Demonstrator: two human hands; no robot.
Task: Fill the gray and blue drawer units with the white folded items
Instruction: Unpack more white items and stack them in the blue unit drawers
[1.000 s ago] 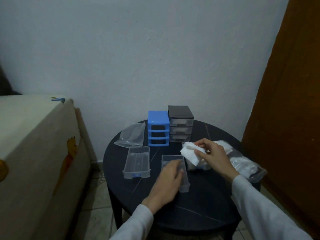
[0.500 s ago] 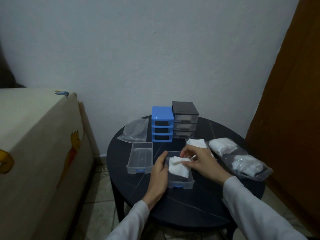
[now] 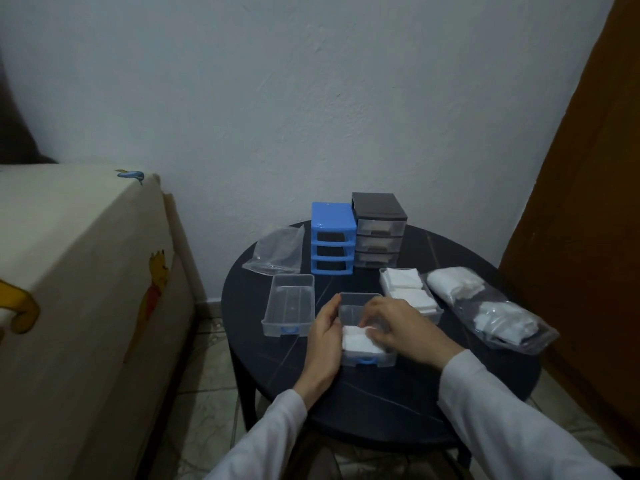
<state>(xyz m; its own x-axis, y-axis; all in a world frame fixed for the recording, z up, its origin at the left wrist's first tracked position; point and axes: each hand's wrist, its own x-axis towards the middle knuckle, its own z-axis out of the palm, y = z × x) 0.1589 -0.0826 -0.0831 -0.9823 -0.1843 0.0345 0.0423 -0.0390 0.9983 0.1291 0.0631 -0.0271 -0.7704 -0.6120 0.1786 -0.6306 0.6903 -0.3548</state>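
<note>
**Both hands at the middle drawer, white pad going in**

Your left hand (image 3: 323,336) rests against the left wall of the clear middle drawer (image 3: 366,356), fingers fairly straight and laid along its side, steadying it rather than curling round it. Your right hand (image 3: 398,323) reaches over the drawer from the right, its fingers bent down onto the white folded item (image 3: 360,341) that lies in the near end of that drawer; whether you pinch it or only press it flat cannot be told from here.

The drawer sits near the front of the round dark worktop (image 3: 381,403). To its left stands an empty clear drawer (image 3: 289,308), apart from it. To its right, a third drawer (image 3: 408,294) holds two stacks of white folded items. Beyond that, at the worktop's right edge, lies a clear bag of white items (image 3: 485,310).

At the back, the blue drawer unit (image 3: 332,237) stands with all three slots empty, touching or just beside the gray drawer unit (image 3: 379,230), whose three drawers are in place. An empty clear bag (image 3: 277,252) lies left of the blue unit.
</note>
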